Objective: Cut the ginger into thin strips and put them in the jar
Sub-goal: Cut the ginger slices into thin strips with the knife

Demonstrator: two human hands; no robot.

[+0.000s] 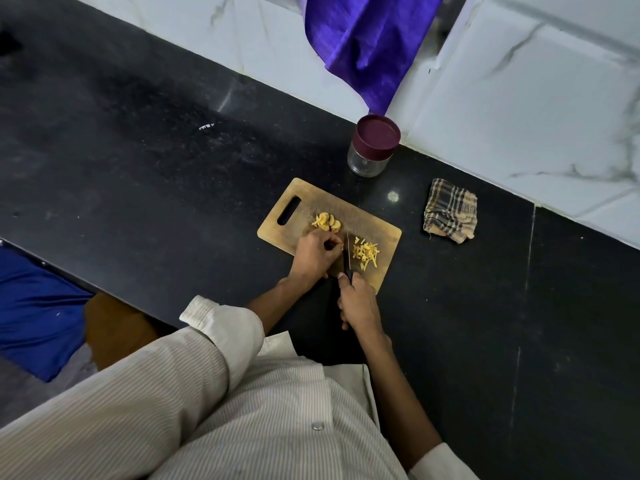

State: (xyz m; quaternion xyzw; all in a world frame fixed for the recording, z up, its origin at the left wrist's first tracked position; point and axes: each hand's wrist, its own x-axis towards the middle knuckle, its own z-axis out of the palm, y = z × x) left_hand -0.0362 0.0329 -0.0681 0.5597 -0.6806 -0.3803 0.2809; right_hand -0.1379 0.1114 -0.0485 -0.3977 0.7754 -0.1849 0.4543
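A kitchen: black stone counter (138, 150), marble-tiled wall (519, 116), cutting board (377, 230).

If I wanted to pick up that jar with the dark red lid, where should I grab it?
Probably hold the jar round its clear glass body, just under the maroon lid. It stands upright on the black counter, so come from the front or from above. The wall is right behind it, and the cutting board sits in front, so reach over that.

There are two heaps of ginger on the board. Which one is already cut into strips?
The heap of strips right of the knife: thin, loose slivers. The slices near the board's handle slot are still broad and rounded.
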